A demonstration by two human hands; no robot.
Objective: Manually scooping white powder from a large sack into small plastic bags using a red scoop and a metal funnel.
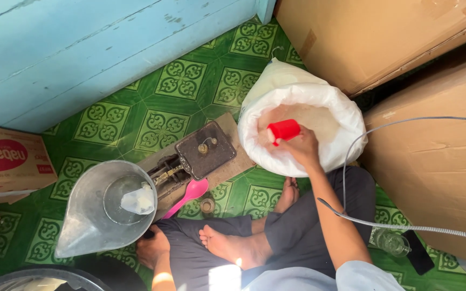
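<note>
The red plastic cup sits in the grip of the right hand, whose fingers are wrapped around it, and it is held down inside the open mouth of a large white sack whose top is rolled back over a pale, fine-grained filling; what the grain is cannot be told. The step in hand looks like scooping from that sack. The sack stands on the green patterned tile floor between cardboard boxes and an old mechanical balance scale on a wooden board. At the scale's near end a wide metal scale pan holds a small clear plastic bag with some white content in it, and a pink plastic scoop lies just beside the scale. The left hand rests low by the person's crossed legs, close under the pan's edge; whether it is closed on anything cannot be told. Judged from this layout, the next move calls for lifting the cup level so nothing spills, carrying it across the scale, and tipping it gently into the small bag on the pan.
</note>
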